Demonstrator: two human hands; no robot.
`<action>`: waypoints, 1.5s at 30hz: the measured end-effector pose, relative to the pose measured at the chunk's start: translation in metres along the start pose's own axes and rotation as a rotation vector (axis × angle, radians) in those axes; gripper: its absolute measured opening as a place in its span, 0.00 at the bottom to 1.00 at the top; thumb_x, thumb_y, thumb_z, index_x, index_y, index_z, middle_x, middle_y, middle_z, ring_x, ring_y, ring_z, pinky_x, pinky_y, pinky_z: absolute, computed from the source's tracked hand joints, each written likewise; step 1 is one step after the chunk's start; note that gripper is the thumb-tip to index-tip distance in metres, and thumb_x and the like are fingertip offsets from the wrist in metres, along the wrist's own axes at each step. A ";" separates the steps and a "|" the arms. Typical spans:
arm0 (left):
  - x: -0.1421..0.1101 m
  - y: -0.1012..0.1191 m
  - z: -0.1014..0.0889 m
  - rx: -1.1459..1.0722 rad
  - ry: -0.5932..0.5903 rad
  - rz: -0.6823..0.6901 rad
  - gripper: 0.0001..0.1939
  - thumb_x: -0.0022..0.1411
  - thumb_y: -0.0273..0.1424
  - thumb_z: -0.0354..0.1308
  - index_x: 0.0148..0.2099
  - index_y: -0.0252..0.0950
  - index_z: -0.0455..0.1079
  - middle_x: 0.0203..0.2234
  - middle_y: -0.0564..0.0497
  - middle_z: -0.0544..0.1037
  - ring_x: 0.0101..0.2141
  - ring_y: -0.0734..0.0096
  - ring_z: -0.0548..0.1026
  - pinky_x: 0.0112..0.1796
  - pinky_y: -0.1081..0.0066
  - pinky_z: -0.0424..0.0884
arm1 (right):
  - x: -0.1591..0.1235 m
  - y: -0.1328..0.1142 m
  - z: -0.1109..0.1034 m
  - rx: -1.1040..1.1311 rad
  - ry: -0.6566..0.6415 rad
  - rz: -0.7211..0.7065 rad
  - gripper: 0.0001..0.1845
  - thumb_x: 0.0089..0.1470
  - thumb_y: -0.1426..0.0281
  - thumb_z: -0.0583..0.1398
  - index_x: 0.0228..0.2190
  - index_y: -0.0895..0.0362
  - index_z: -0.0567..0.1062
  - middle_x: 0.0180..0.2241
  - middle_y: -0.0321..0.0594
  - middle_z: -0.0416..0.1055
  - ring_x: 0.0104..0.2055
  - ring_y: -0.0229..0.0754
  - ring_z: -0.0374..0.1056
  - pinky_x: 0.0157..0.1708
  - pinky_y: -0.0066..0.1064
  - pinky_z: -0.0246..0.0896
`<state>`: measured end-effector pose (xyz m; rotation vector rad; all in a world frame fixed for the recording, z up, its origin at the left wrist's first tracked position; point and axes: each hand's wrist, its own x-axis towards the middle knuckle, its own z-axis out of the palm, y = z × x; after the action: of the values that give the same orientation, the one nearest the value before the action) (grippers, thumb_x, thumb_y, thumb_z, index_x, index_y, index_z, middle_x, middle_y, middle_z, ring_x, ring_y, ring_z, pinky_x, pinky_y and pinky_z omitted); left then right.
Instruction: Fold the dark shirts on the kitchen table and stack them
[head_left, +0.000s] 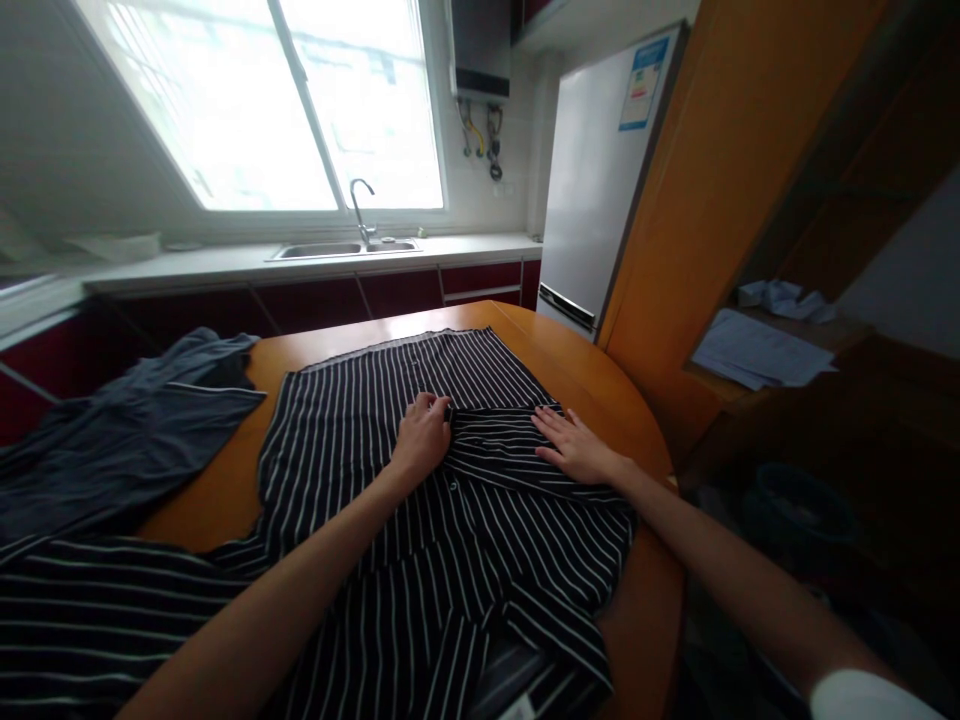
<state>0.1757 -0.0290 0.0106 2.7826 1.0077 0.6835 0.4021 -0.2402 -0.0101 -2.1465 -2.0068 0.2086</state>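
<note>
A black shirt with white stripes [337, 440] lies spread on the table, buttons up, its collar towards me. One sleeve [499, 445] is folded across the body of the shirt. At the cuff end of that sleeve, my left hand [424, 437] is closed with curled fingers on the fabric. My right hand [574, 447] lies flat on the folded sleeve further right, fingers spread. The other sleeve [97, 610] stretches out to the lower left.
The round-edged wooden table [600, 390] carries a dark grey garment [150, 430] at its left. Beyond stand a counter with a sink [319, 250] and a fridge [592, 180]. Papers [761, 350] lie on a shelf at right, above a dim basin [802, 505].
</note>
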 end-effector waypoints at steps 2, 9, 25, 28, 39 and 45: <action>-0.007 0.011 0.000 0.033 -0.012 0.143 0.22 0.66 0.27 0.50 0.61 0.36 0.67 0.59 0.41 0.68 0.57 0.55 0.69 0.58 0.57 0.65 | 0.000 -0.001 0.000 0.005 0.007 -0.001 0.40 0.67 0.46 0.41 0.70 0.56 0.49 0.72 0.44 0.39 0.74 0.46 0.34 0.70 0.51 0.27; -0.028 0.030 0.016 0.042 -0.344 0.409 0.30 0.74 0.46 0.41 0.72 0.41 0.53 0.70 0.47 0.54 0.69 0.53 0.49 0.65 0.46 0.46 | 0.003 0.015 0.008 0.001 0.085 0.258 0.42 0.66 0.46 0.36 0.70 0.58 0.48 0.72 0.46 0.41 0.74 0.49 0.35 0.69 0.57 0.28; -0.027 0.028 0.020 0.067 -0.341 0.411 0.30 0.74 0.46 0.40 0.72 0.41 0.53 0.71 0.48 0.52 0.70 0.54 0.48 0.65 0.48 0.45 | -0.025 -0.005 -0.008 0.095 0.115 0.009 0.35 0.69 0.52 0.43 0.70 0.54 0.50 0.72 0.43 0.41 0.74 0.46 0.34 0.70 0.52 0.28; -0.027 0.027 0.021 0.067 -0.334 0.414 0.30 0.74 0.46 0.40 0.72 0.42 0.52 0.71 0.49 0.52 0.70 0.54 0.49 0.65 0.49 0.45 | -0.051 -0.020 -0.002 0.017 0.046 0.018 0.36 0.68 0.51 0.44 0.70 0.53 0.50 0.72 0.43 0.41 0.74 0.48 0.35 0.70 0.52 0.30; -0.028 0.027 0.023 0.024 -0.338 0.401 0.30 0.74 0.46 0.40 0.73 0.44 0.52 0.71 0.49 0.52 0.70 0.54 0.49 0.66 0.48 0.44 | -0.136 0.005 0.002 0.096 0.222 0.280 0.36 0.70 0.54 0.38 0.70 0.51 0.28 0.72 0.43 0.34 0.73 0.47 0.35 0.69 0.54 0.37; -0.028 0.028 0.019 0.053 -0.358 0.408 0.30 0.74 0.46 0.39 0.73 0.44 0.51 0.71 0.49 0.51 0.70 0.54 0.48 0.66 0.48 0.44 | -0.045 -0.003 -0.016 0.137 0.255 0.222 0.37 0.69 0.52 0.38 0.71 0.55 0.42 0.72 0.45 0.39 0.74 0.50 0.34 0.69 0.55 0.32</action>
<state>0.1816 -0.0670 -0.0100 3.0309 0.4035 0.1726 0.4000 -0.2853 0.0049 -2.1811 -1.5724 0.0941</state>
